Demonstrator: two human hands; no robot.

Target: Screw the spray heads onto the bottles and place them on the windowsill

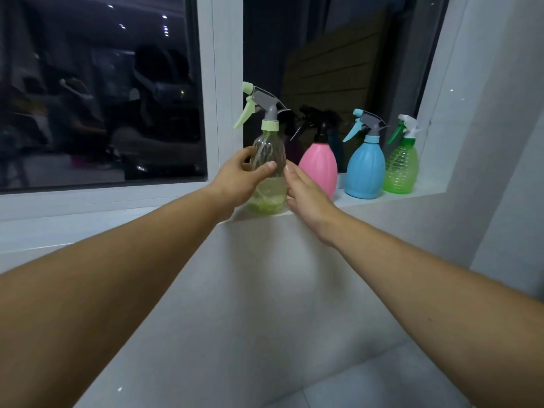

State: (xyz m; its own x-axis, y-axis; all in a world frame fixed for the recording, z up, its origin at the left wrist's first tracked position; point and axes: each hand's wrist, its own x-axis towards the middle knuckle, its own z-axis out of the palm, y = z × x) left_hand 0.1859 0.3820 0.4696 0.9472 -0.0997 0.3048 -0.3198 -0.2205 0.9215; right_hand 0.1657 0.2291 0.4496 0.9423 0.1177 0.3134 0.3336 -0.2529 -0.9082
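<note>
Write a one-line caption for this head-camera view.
Both hands set a clear bottle on the windowsill beside three others.

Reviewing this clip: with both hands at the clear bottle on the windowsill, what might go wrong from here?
1. The clear bottle stands at the front edge of the windowsill; a nudge as the left hand lets go might tip it off.
2. The right hand sits between it and the pink bottle, so pulling back carelessly may knock the pink one.
3. Its trigger points left toward the window frame; turning the bottle could bump it.
</note>
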